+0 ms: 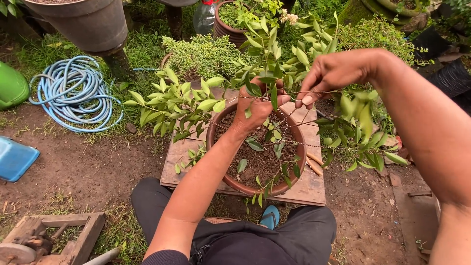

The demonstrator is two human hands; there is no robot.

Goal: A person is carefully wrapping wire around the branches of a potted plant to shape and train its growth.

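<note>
A small leafy tree (274, 73) is seen planted in a round clay pot (216, 147) at the middle of the frame, and the pot is set on a low wooden board (309, 189) on bare dirt. The left hand (257, 108) is reached in over the soil and is closed around the stem area, fingers curled tight among the leaves. The right hand (333, 73) is held up and to the right of it, with thumb and fingertips pinched on a thin twig (294, 93); whether wire is also gripped there can't be told. A wrapped, wire-looking branch (299, 143) is seen stretching across the pot just below the hands.

Around it, pretty typical garden clutter: a coiled blue hose (73, 93) is laid at the upper left, with a green can (12, 86) at the left edge and a blue tub (14, 158) below that. A big grey pot (83, 22) is parked at the top left, and a bushy green shrub (206, 56) is sat right behind the tree. Dark trousers (245, 240) and a blue sandal (270, 216) are seen at the bottom, and a wooden frame (73, 230) is tucked in the lower left corner.
</note>
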